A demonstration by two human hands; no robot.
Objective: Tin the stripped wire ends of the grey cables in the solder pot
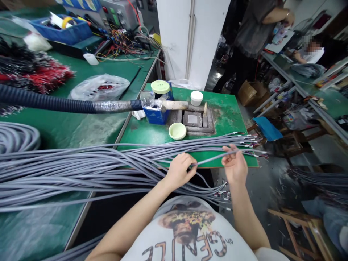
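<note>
Long grey cables (108, 159) stretch in a thick bundle from the left over the green table, their stripped ends at the right. My left hand (181, 170) has its fingers closed round one grey cable (210, 158) at the bundle's near side. The same cable runs right to my right hand (235, 165), which is turned palm up, with the cable between its thumb and fingers. A lower group of cable ends (223, 194) hangs beyond the table's front edge, between my forearms.
Behind the bundle are a small metal pot (193, 119), a pale green bowl (177, 131), a white tub (196, 98) and a blue box (157, 115). A dark ribbed hose (67, 105) crosses from the left. Two people are at the back right.
</note>
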